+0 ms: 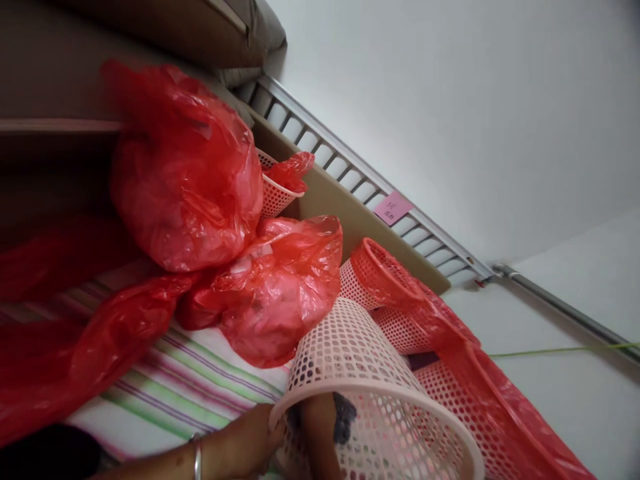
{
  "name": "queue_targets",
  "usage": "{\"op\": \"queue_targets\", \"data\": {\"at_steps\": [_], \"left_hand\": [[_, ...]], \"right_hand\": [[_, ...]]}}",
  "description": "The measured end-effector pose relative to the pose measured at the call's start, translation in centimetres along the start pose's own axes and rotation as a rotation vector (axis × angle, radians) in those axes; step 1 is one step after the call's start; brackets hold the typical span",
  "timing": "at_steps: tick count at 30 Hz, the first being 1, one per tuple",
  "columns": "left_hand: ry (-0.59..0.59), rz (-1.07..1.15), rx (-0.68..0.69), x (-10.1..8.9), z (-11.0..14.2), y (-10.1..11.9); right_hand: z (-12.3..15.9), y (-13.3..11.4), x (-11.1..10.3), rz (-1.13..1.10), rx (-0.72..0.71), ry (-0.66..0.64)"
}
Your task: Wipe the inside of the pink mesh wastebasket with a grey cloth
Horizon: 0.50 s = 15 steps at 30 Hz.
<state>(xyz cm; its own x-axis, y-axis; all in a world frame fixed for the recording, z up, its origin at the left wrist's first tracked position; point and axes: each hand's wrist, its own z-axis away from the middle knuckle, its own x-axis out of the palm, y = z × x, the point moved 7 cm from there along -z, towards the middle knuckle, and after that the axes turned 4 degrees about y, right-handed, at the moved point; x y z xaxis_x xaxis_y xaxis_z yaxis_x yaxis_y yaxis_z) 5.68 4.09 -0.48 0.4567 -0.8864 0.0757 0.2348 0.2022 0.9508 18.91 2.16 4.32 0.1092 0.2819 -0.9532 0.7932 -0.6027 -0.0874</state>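
A pale pink perforated plastic basket point(350, 340) lies tilted on its side, its wide mouth facing me. My left hand point(260, 433), with a silver bangle on the wrist, is closed on the basket's rim at the left. My right hand point(319, 417) reaches inside the basket, partly hidden by its wall. At its fingers is a crumpled dark grey cloth point(344, 419), pressed against the inner wall. Beyond the basket, two puffed-up red plastic bags point(187, 180) sit close together, the nearer one touching the basket.
Several more perforated baskets point(465, 407) lined with red plastic stand along the right, and another basket point(280, 193) sits at the back. A striped sheet point(195, 373) lies beneath. Behind runs a metal rail point(340, 160) with a pink note point(393, 208), beside a white wall point(450, 87).
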Motion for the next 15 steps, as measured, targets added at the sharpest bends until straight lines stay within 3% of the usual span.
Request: {"op": "queue_targets", "data": {"at_steps": [4,7,15], "left_hand": [[0.002,0.009,-0.016,0.1,-0.5,-1.3],[0.001,0.003,0.021,0.2,-0.9,-1.7],[0.072,-0.003,0.012,-0.6,-0.9,-0.9]], "right_hand": [[4.6,2.2,1.8,0.034,-0.006,-0.098],[7.4,3.3,3.3,0.047,-0.090,-0.135],[7.2,2.9,3.5,0.108,-0.162,-0.144]]}}
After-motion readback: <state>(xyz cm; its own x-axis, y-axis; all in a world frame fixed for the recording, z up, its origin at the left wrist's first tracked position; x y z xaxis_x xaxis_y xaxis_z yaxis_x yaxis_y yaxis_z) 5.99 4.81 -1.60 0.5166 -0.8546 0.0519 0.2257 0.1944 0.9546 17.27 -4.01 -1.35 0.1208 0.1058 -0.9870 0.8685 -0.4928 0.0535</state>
